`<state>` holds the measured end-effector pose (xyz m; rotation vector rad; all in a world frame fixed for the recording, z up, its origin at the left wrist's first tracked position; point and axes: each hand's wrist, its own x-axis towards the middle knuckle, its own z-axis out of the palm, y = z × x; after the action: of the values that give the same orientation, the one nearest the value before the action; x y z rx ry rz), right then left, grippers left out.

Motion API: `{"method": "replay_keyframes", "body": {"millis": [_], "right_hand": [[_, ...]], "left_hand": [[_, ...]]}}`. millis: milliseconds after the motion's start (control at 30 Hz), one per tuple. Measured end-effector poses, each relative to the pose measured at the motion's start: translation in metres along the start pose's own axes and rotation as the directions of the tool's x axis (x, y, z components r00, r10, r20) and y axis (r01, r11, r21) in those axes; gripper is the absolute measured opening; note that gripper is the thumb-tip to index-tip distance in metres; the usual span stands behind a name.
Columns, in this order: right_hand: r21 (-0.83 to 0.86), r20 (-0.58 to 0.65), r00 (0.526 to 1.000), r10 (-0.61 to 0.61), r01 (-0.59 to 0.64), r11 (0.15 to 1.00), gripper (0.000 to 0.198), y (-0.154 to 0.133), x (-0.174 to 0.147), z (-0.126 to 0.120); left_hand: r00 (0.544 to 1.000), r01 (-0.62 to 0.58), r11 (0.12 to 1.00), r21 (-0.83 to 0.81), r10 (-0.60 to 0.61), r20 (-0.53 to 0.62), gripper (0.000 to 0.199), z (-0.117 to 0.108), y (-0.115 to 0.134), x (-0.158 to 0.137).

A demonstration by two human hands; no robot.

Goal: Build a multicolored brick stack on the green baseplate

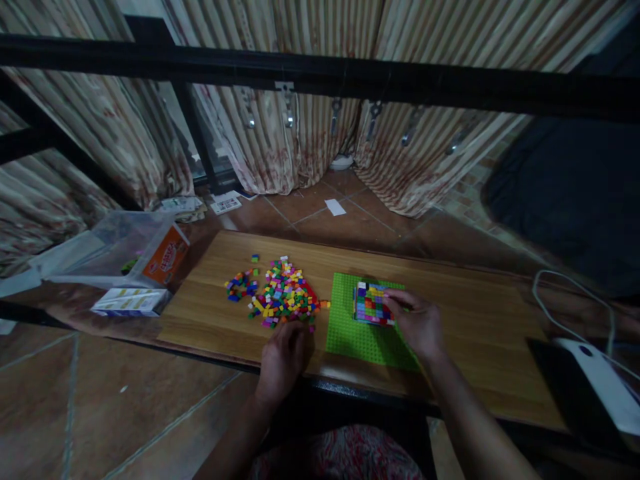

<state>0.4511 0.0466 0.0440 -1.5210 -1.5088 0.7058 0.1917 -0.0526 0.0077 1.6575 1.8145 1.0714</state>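
A bright green studded baseplate [345,333] lies on the wooden table, and a small rectangular build of multicoloured toy bricks [371,303] stands on it. My right hand [419,323] reaches over the plate's right side, its fingers closed at the build's upper right edge; whatever they pinch is too small to make out. To the left, my left hand [284,357] is at the near edge of a heap of loose toy bricks [285,290]. Its fingers are curled together, and anything between them is hidden.
A smaller group of bricks [240,285] lies left of the heap. Off the table's left end are a clear plastic bin [115,243] and a white box [131,302]. A white device with a cable [597,380] is at the right end. A dark bar [320,70] crosses before the curtains.
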Motion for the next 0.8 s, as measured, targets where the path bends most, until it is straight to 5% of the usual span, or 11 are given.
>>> {"method": "replay_keyframes", "body": {"millis": [500,633,800], "right_hand": [[-0.044,0.039,0.999,0.009,-0.007,0.999,0.028,-0.016,-0.008,0.002],[-0.016,0.177,0.979,-0.1,0.105,0.994,0.021,-0.04,-0.032,0.025],[-0.122,0.396,0.884,-0.248,0.318,0.94,0.02,-0.061,-0.057,0.073]], "left_hand": [[1.0,0.002,1.0,0.001,-0.002,0.001,0.015,0.0,0.001,0.0],[1.0,-0.004,1.0,-0.005,0.004,-0.006,0.014,0.0,0.004,-0.001],[1.0,0.004,0.999,-0.035,-0.004,-0.002,0.013,-0.001,0.007,-0.002]]}}
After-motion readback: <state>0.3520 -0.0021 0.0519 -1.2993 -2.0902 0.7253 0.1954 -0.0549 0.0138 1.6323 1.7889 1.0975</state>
